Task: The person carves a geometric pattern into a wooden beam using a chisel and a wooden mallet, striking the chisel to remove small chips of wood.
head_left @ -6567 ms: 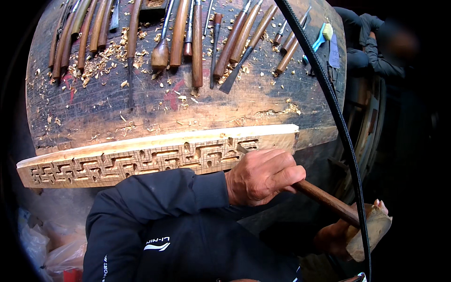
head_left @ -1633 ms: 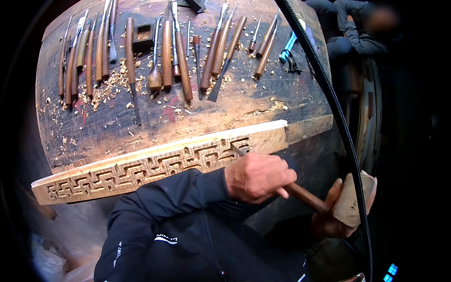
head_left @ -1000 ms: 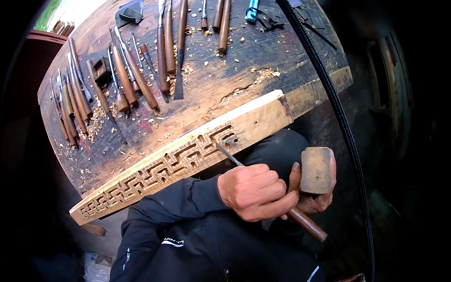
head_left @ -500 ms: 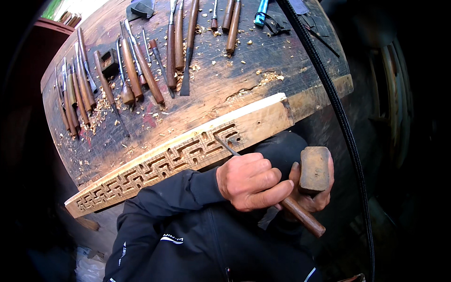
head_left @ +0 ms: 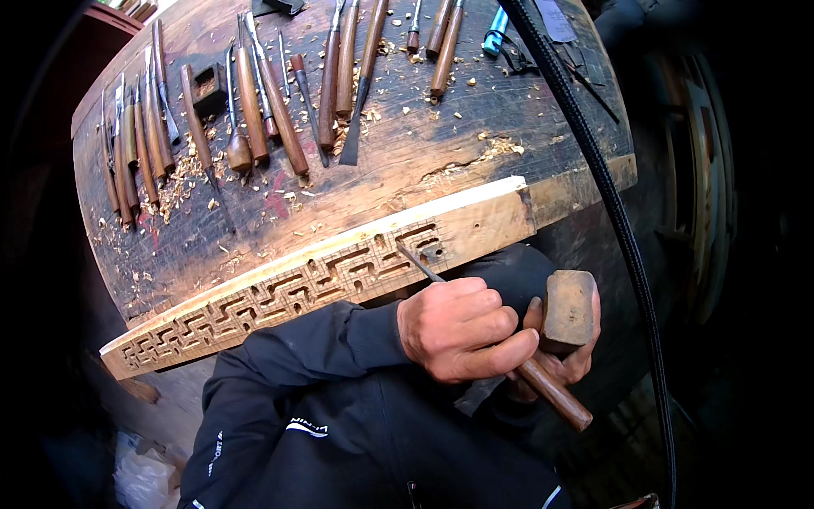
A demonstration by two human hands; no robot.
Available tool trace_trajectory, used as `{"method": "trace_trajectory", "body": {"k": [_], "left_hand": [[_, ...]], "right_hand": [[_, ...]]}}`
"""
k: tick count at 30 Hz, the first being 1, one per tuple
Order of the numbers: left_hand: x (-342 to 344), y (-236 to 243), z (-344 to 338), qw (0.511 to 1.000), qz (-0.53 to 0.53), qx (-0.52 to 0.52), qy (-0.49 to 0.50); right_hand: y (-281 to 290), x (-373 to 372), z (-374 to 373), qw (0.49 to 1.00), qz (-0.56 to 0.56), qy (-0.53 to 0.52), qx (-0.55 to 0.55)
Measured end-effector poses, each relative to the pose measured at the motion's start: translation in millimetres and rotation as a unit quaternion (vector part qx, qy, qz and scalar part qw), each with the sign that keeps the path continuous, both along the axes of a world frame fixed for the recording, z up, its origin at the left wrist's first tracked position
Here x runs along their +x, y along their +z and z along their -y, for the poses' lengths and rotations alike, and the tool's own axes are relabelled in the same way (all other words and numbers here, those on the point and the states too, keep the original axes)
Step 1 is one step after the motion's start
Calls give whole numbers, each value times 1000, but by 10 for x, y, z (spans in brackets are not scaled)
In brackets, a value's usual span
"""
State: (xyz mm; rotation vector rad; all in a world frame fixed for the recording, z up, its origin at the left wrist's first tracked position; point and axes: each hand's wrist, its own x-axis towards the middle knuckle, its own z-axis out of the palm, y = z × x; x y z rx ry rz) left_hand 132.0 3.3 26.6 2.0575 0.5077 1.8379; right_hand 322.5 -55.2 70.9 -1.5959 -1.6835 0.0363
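Note:
My left hand (head_left: 462,331) is closed around a chisel (head_left: 555,394). Its brown wooden handle sticks out below the fist, and its thin steel blade slants up to the carved face of a long, pale wooden board (head_left: 487,219). The blade's tip rests by the grooves near the right end of the stepped, maze-like pattern. Just right of that fist, my right hand (head_left: 581,360) grips a worn, block-shaped wooden mallet (head_left: 568,310), thumb on one side and fingers on the other. The mallet is apart from the chisel handle; its own handle is hidden.
Many wood-handled carving tools (head_left: 275,97) lie across the dark, worn workbench (head_left: 356,195) among wood shavings. A small dark square box (head_left: 209,90) sits among them. A blue-handled item (head_left: 495,34) lies at the back. A thick black braided cable (head_left: 606,182) runs down the right side.
The whole view has shifted slightly, so the bench tools appear farther right and the board's left end lower left. Both hands keep their grips, with the chisel tip at nearly the same spot.

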Motion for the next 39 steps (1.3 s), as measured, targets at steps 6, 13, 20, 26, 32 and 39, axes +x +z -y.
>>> {"method": "trace_trajectory", "body": {"k": [6,13,20,26,32,39], "left_hand": [[-61,46,9,1000,-3,-22,1],[-91,66,-8,999,29,-36,19],[-83,100,-20,997,65,-35,27],[-120,157,-25,993,100,-45,35],[-162,111,-23,992,106,-65,26],[-100,-8,24,991,118,-56,11]], "right_hand": [[4,-21,-16,1000,1,1,3],[317,74,22,994,107,24,-12],[1528,304,256,887,433,-17,-161],[1468,117,264,925,371,-83,-16],[1631,-204,72,911,405,-17,83],[1415,-282,-83,921,369,23,121]]}}
